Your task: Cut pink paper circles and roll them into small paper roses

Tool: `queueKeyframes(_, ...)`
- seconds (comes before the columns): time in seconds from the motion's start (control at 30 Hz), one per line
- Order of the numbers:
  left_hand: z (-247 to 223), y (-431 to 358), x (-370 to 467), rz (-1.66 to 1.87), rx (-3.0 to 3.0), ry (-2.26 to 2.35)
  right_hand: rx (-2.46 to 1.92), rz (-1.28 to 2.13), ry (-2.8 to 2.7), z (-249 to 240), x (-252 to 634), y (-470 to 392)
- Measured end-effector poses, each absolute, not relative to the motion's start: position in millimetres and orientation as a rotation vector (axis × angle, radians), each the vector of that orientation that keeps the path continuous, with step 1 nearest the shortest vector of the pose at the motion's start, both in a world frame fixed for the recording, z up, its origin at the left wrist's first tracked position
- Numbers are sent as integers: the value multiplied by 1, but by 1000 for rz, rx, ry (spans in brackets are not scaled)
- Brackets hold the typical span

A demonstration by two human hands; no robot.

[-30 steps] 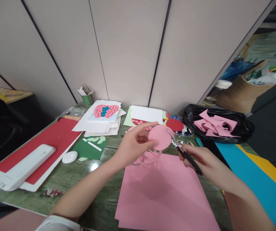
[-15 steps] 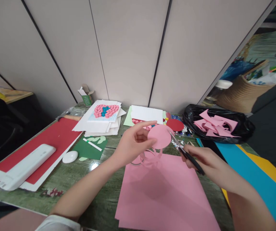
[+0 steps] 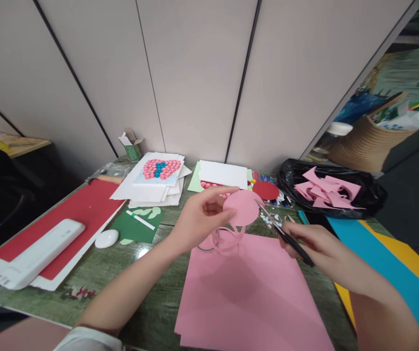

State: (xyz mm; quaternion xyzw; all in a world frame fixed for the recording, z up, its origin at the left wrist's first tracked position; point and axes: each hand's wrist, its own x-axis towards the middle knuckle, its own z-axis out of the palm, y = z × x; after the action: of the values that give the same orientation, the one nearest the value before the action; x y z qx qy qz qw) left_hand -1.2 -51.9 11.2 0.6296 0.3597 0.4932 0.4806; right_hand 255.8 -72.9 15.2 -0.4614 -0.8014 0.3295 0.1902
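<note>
Between the thumb and fingers of my left hand (image 3: 204, 214) is a round pink paper disc (image 3: 243, 207), held up above the table. A curling pink strip (image 3: 231, 242) hangs below the disc. My right hand (image 3: 304, 243) grips black-handled scissors (image 3: 290, 239), whose blades point up and left and meet the disc's right edge. Large pink sheets (image 3: 246, 292) lie under both hands. A dark ring-shaped outline shows behind the hanging strip; what it belongs to I cannot tell.
Pink scraps (image 3: 328, 187) fill a black plastic bag (image 3: 372, 195) at the right. Blue paper (image 3: 381, 263) and yellow sheets lie beside it. At the left are a white device (image 3: 45, 251), red paper (image 3: 92, 209), a white mouse (image 3: 106, 239) and a heart picture (image 3: 161, 169).
My right hand and the scissors have shifted slightly right and down. The disc in my left hand has moved a little left, and the strip below it has swung slightly.
</note>
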Motion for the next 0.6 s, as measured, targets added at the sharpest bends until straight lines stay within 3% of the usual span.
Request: queueKeyframes(0.6, 14, -55, 1, 974, 1603, 921, -1306, 1082, -2215, 16, 252, -74)
